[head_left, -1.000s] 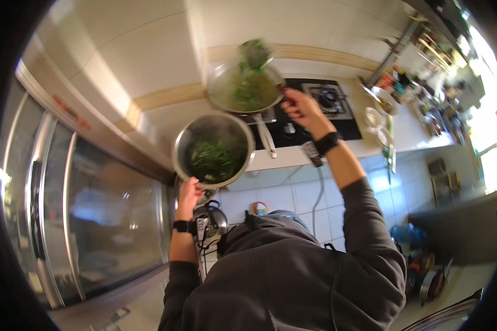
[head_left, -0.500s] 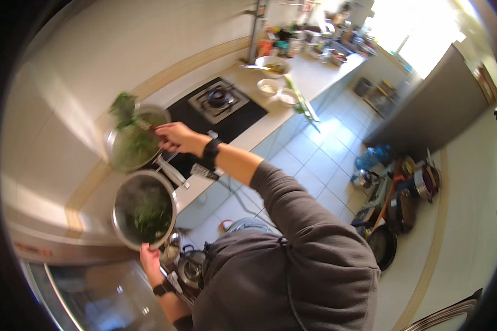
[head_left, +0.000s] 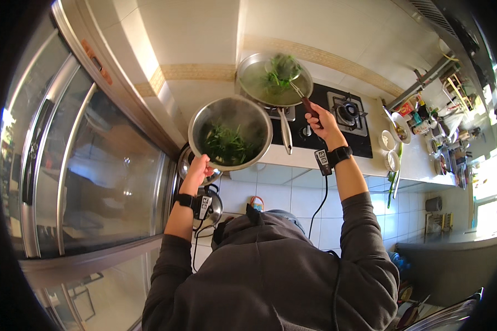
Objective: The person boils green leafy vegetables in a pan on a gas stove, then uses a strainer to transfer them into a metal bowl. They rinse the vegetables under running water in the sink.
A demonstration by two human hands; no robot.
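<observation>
My left hand (head_left: 201, 169) grips the near rim of a deep steel bowl (head_left: 263, 144) by the wall, left of the stove. Wilted dark green leafy vegetables (head_left: 229, 142) lie in the bowl, and steam rises from it. Closed round the dark brown handle of a skimmer (head_left: 296, 88) is my right hand (head_left: 326, 122). The skimmer's head, over the far right of a steel frying pan (head_left: 244, 67), carries a clump of greens (head_left: 281, 69). Cloudy greenish liquid and more greens show in the pan. Whether the skimmer touches the liquid, I cannot tell.
The frying pan's handle (head_left: 286, 132) juts toward me over the black gas stove (head_left: 364, 142), whose right burner (head_left: 348, 112) is bare. Small bowls (head_left: 391, 161) and green onions (head_left: 397, 175) lie on the right counter. A sliding glass door (head_left: 116, 182) stands at left.
My view has turned, so the stove now lies straight ahead. The skimmer with greens has shifted from the pan's far edge to over the pan. My left hand still holds the bowl.
</observation>
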